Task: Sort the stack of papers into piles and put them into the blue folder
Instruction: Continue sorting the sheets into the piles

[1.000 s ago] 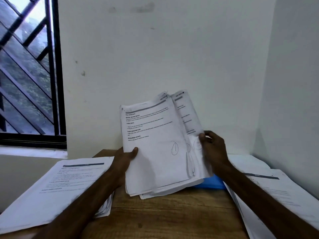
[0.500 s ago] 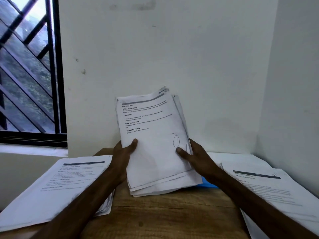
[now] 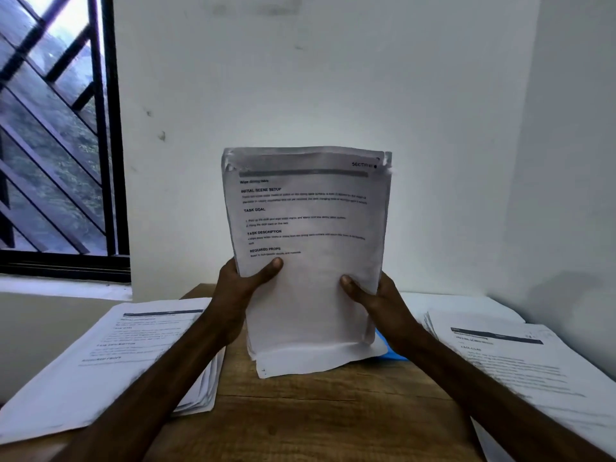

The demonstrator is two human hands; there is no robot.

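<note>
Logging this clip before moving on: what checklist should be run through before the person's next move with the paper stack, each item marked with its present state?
1. Left hand and right hand both grip the held stack: ok.
2. Stack edges squared: not ok, lower sheets jut out at the bottom.
3. Top sheet's heading readable: ok, "Wipe dining table".
4. Left pile and right pile lie either side of it: ok.
5. Blue folder open and ready: cannot tell, only a corner shows.
</note>
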